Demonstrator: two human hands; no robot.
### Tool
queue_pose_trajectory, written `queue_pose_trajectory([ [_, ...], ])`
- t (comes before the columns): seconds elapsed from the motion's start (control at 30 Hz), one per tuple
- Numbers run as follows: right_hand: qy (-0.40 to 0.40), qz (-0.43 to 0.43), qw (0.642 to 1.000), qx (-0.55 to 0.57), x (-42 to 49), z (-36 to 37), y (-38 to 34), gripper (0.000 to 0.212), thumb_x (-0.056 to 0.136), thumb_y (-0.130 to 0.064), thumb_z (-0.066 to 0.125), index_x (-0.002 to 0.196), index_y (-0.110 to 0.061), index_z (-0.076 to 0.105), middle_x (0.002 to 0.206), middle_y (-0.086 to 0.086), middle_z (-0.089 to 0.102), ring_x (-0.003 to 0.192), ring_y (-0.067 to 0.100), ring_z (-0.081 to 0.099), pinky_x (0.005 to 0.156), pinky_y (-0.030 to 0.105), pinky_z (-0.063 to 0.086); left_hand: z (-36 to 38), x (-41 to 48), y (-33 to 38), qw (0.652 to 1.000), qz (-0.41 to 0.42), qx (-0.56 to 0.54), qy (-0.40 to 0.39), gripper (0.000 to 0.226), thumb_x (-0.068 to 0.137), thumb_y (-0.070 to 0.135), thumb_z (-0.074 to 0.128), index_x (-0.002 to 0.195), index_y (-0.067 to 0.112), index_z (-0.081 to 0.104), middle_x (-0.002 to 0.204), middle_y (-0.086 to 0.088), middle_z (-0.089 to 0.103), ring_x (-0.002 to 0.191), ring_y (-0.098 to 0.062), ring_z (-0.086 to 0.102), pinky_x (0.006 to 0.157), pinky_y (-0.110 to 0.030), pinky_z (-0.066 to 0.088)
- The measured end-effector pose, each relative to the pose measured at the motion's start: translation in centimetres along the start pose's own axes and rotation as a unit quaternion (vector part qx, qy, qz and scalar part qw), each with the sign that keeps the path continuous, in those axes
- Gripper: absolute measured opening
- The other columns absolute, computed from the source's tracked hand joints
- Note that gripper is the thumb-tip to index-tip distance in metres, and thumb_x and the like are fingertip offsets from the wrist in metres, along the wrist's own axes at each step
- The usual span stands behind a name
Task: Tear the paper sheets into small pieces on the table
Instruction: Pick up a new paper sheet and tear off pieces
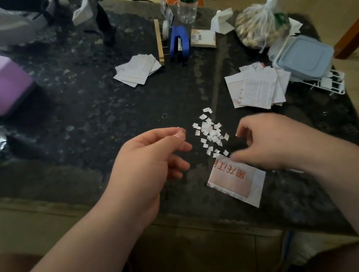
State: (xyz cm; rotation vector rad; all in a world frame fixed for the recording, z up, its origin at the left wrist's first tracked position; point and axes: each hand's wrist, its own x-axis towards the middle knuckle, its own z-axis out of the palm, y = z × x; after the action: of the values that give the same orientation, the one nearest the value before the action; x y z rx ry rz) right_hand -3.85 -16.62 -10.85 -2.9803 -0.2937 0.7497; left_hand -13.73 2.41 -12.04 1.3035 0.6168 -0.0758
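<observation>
So, two loose stacks of paper sheets are seen further back, one stack [135, 69] by a blue tool [178, 42], the other stack [258, 86] beside a lidded container [305, 57]. Nearer, a single sheet [237, 180] with a pink panel and red characters is laid flat. Its top corner is touched by the thumb of the right hand [275, 141], fingers loosely spread, nothing gripped. Small white pieces [211, 131] are heaped just above it, between the hands. A tiny scrap [178, 127] is pinched by the left hand [152, 160]. Everything is carried by a dark speckled table [80, 117]; a bare patch is left centre-left, with clutter along the far and right edges.
</observation>
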Motion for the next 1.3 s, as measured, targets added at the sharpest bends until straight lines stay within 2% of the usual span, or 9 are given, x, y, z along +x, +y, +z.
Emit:
queue_pose_trajectory([
  [0.17, -0.077, 0.032, 0.994, -0.063, -2.2, 1.9, 0.7, 0.066, 0.066, -0.058, 0.084, 0.115, -0.031, 0.049, 0.106, -0.008, 0.06, 0.094, 0.015, 0.06, 0.08, 0.038, 0.057, 0.9, 0.4, -0.4, 0.998, 0.008, 0.062, 0.004, 0.009, 0.095, 0.014, 0.069, 0.096, 0.018, 0.076, 0.083, -0.002, 0.078, 0.059, -0.015, 0.064, 0.057, -0.029, 0.049],
  [0.33, -0.093, 0.046, 0.993, 0.053, -2.7, 2.9, 1.8, 0.03, 0.075, -0.044, 0.082, 0.091, -0.029, 0.061, 0.088, -0.006, 0.065, 0.079, 0.012, 0.063, 0.066, 0.032, 0.055, 1.8, 1.4, -1.7, 0.981, -0.022, 0.192, -0.018, 0.013, 0.091, 0.013, 0.074, 0.101, 0.022, 0.074, 0.085, 0.001, 0.079, 0.071, -0.012, 0.07, 0.063, -0.03, 0.055],
  [0.5, -0.062, 0.018, 0.991, 0.119, -3.7, 3.7, 3.3, 0.023, 0.078, -0.039, 0.083, 0.082, -0.029, 0.062, 0.086, -0.011, 0.064, 0.077, 0.007, 0.062, 0.06, 0.025, 0.049, 3.1, 1.7, -3.1, 0.936, 0.001, 0.344, -0.073, 0.03, 0.085, 0.025, 0.082, 0.11, 0.035, 0.068, 0.091, 0.016, 0.077, 0.087, -0.008, 0.072, 0.088, -0.04, 0.06],
  [0.67, -0.064, -0.02, 0.973, 0.221, -4.3, 3.5, 4.6, 0.024, 0.079, -0.031, 0.085, 0.088, -0.028, 0.063, 0.085, -0.008, 0.071, 0.076, 0.009, 0.068, 0.06, 0.026, 0.052, 4.6, 1.2, -3.4, 0.909, 0.036, 0.398, -0.121, 0.036, 0.086, 0.019, 0.082, 0.111, 0.036, 0.063, 0.08, 0.016, 0.077, 0.071, -0.003, 0.073, 0.083, -0.033, 0.061],
  [0.8, -0.065, -0.002, 0.891, 0.448, -4.2, 2.6, 6.6, 0.037, 0.079, -0.004, 0.083, 0.107, -0.015, 0.063, 0.091, 0.004, 0.079, 0.086, 0.022, 0.077, 0.082, 0.042, 0.061, 4.6, 1.1, -2.7, 0.959, -0.003, 0.261, -0.112, 0.036, 0.085, 0.006, 0.08, 0.114, 0.02, 0.066, 0.079, -0.006, 0.079, 0.069, -0.021, 0.073, 0.076, -0.037, 0.061],
  [0.9, -0.056, 0.02, 0.791, 0.609, -4.2, 1.9, 7.0, 0.036, 0.082, 0.008, 0.074, 0.113, -0.004, 0.062, 0.093, 0.015, 0.078, 0.09, 0.032, 0.077, 0.078, 0.042, 0.062, 4.6, 0.7, -2.2, 0.978, -0.024, 0.163, -0.129, 0.045, 0.087, 0.003, 0.077, 0.127, 0.015, 0.061, 0.085, -0.014, 0.078, 0.069, -0.021, 0.07, 0.066, -0.031, 0.058],
  [0.97, -0.053, 0.035, 0.752, 0.656, -4.3, 1.7, 6.7, 0.03, 0.085, 0.006, 0.072, 0.113, -0.002, 0.064, 0.095, 0.015, 0.078, 0.09, 0.029, 0.077, 0.077, 0.039, 0.063, 4.7, 0.2, -2.1, 0.98, -0.009, 0.152, -0.132, 0.05, 0.089, 0.004, 0.075, 0.133, 0.018, 0.056, 0.079, -0.012, 0.077, 0.066, -0.018, 0.07, 0.06, -0.025, 0.056],
  [1.13, -0.073, 0.05, 0.695, 0.713, -4.7, 2.3, 4.9, 0.029, 0.088, -0.015, 0.071, 0.115, -0.005, 0.071, 0.103, 0.011, 0.079, 0.093, 0.022, 0.076, 0.071, 0.032, 0.061, 4.8, -0.5, -2.2, 0.98, 0.04, 0.137, -0.136, 0.063, 0.088, 0.006, 0.074, 0.142, 0.024, 0.048, 0.077, -0.008, 0.075, 0.069, -0.019, 0.07, 0.065, -0.028, 0.055],
  [1.3, -0.085, 0.018, 0.704, 0.705, -5.1, 2.3, 4.1, 0.017, 0.093, -0.009, 0.064, 0.104, 0.001, 0.072, 0.077, 0.009, 0.073, 0.052, 0.012, 0.056, 0.041, 0.018, 0.037, 4.7, -1.3, -1.8, 0.981, 0.071, 0.066, -0.169, 0.05, 0.084, 0.025, 0.074, 0.132, 0.026, 0.059, 0.098, -0.017, 0.074, 0.079, -0.025, 0.071, 0.067, -0.032, 0.056],
])
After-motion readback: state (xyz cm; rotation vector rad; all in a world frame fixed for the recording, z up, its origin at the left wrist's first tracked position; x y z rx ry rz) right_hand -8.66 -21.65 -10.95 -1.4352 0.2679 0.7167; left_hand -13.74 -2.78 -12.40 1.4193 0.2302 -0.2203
